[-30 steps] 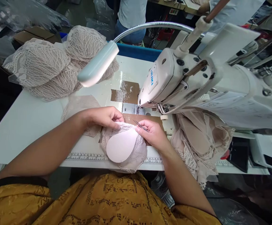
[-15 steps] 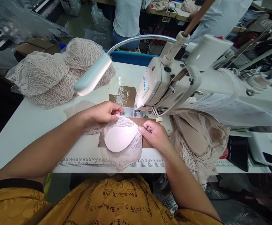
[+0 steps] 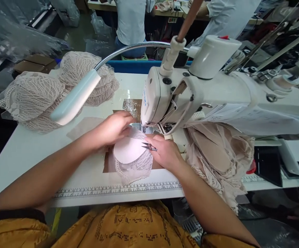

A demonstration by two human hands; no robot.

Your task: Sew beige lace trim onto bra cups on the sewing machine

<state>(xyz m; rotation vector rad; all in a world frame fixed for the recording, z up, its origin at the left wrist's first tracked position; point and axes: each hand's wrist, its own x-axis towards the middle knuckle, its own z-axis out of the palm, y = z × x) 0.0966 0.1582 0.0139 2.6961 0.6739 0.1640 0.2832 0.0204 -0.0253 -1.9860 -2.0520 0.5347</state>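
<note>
A lace bra cup (image 3: pixel 130 150) with a smooth white pad lies under the lamp, its top edge close to the needle of the sewing machine (image 3: pixel 154 100). My left hand (image 3: pixel 117 126) is closed at the cup's upper left edge, fingertips curled and partly hidden beside the presser foot. In my right hand (image 3: pixel 166 151) is a pair of small thread snips (image 3: pixel 149 147), blades pointing left over the cup. The thumb and fingers of that hand also rest by the cup's right edge, near the needle.
Stacked lace cups (image 3: pixel 35 98) sit at the back left below a lamp (image 3: pixel 74 98) on a bendable neck. Beige lace pieces (image 3: pixel 213 151) are heaped right of the machine. A ruler strip (image 3: pixel 108 190) runs along the table's front edge. Two people (image 3: pixel 131 24) are beyond.
The cup and both hands have moved in closer to the needle. The snips now show with blades apart over the cup. The camera view has shifted slightly.
</note>
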